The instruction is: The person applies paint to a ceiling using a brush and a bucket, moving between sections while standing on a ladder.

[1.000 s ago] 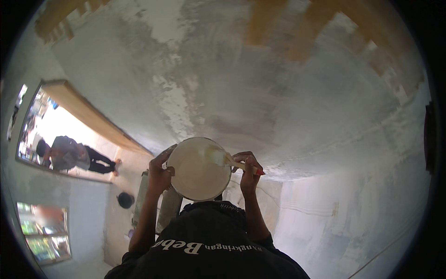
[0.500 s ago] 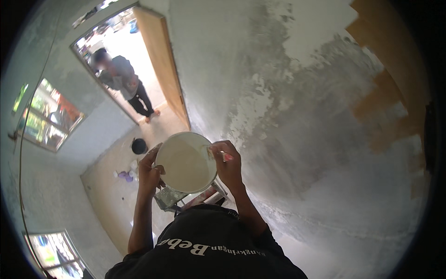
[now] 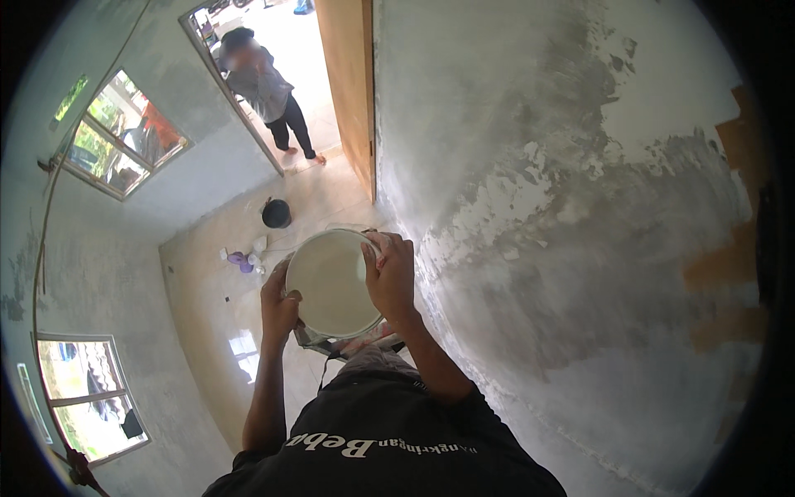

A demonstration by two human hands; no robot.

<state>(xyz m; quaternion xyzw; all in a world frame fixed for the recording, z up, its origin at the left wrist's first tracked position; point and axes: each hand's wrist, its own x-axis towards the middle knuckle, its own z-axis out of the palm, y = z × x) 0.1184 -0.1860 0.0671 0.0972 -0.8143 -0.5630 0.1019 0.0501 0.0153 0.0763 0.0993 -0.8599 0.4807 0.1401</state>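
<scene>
A round pail (image 3: pixel 318 242) of smooth, pale, creamy liquid (image 3: pixel 333 288) is held in front of my body, its mouth facing up to me. My left hand (image 3: pixel 280 302) grips the left side of the rim, thumb over the inner edge. On the right side, my right hand (image 3: pixel 392 277) clasps the rim with its thumb along the inside. A small pinkish-red patch shows by the right fingers; I cannot make out what it is. Under the pail, part of a paint-smeared stand (image 3: pixel 387 335) shows, mostly hidden.
Close on my right rises a patchy grey-and-white wall (image 3: pixel 513 265). A person (image 3: pixel 263 91) stands in the doorway beside the open wooden door (image 3: pixel 348 83). On the floor are a black bucket (image 3: pixel 276 214) and purple and white items (image 3: pixel 240 262). Windows (image 3: pixel 95 398) are at left.
The view has shifted, so doorway, person and floor things appear further right. My right hand has turned on the rim, its thumb now inside. The pail stays held in both hands.
</scene>
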